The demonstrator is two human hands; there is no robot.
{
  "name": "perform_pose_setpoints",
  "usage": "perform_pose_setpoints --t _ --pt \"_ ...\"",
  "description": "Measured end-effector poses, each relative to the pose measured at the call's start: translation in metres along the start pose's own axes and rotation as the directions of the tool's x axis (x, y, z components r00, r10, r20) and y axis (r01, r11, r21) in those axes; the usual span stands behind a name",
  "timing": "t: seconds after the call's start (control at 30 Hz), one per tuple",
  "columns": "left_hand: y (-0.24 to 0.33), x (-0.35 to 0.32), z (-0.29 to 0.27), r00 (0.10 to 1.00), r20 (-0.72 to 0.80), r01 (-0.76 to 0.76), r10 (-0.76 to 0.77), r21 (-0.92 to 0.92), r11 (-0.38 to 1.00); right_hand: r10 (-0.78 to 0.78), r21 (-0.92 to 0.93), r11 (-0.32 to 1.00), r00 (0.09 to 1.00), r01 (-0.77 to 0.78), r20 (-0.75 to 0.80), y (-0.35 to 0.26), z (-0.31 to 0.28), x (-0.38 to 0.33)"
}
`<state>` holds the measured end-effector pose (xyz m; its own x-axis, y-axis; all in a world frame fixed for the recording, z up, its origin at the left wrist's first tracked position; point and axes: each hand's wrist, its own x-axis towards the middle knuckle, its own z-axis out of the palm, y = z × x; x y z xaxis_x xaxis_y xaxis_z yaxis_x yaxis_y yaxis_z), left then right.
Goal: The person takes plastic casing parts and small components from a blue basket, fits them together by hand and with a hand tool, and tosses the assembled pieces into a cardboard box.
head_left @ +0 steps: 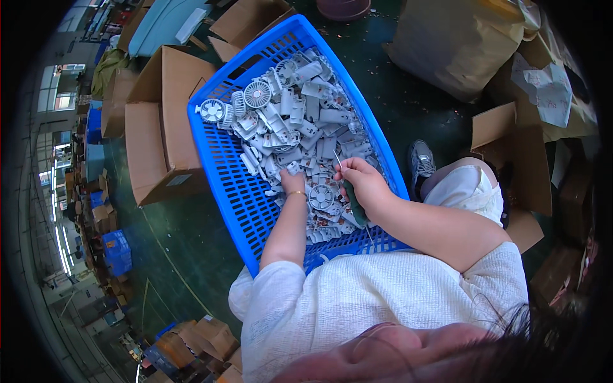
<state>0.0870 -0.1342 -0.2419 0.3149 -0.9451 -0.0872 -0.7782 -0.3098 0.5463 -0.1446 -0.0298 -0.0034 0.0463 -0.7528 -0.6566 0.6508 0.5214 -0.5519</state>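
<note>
A large blue plastic basket [225, 185] in front of me holds a heap of pale grey-white plastic casing parts [274, 121] and small round fan pieces [258, 94]. My left hand [292, 181] reaches into the heap, its fingers closed on a small pale plastic part [294, 168]. Above the heap's right side, my right hand [365, 182] is closed around a thin metal rod [338, 158] whose tip sticks up past the fingers. A dark green piece [355, 203] hangs below that hand; whether it joins the rod I cannot tell. A fan piece [321, 197] lies between my hands.
Open cardboard boxes stand left of the basket [163, 121] and to the right [517, 153]. A big tan sack [456, 45] sits at the far right. My shoe [421, 159] is beside the basket on the dark green floor [169, 239]. More cartons [207, 338] lie at the lower left.
</note>
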Motion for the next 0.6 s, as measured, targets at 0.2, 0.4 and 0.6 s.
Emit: perform_pose_setpoints --t 0.2,0.4,0.6 --pt "0.060 -0.047 -0.059 0.845 0.532 0.518 0.057 -0.839 0.167 0.022 -0.236 0.972 1.000 -0.017 0.021 0.020 -0.015 0.015" --pt "0.104 -0.096 -0.128 0.494 0.781 0.868 0.382 -0.473 -0.154 -0.075 -0.542 0.825 0.981 0.160 0.176 0.056 -0.023 0.030" --pt "0.118 -0.127 -0.161 0.642 0.684 0.660 0.346 -0.723 0.204 -0.299 -0.776 0.363 0.853 0.516 0.428 0.037 -0.004 -0.009"
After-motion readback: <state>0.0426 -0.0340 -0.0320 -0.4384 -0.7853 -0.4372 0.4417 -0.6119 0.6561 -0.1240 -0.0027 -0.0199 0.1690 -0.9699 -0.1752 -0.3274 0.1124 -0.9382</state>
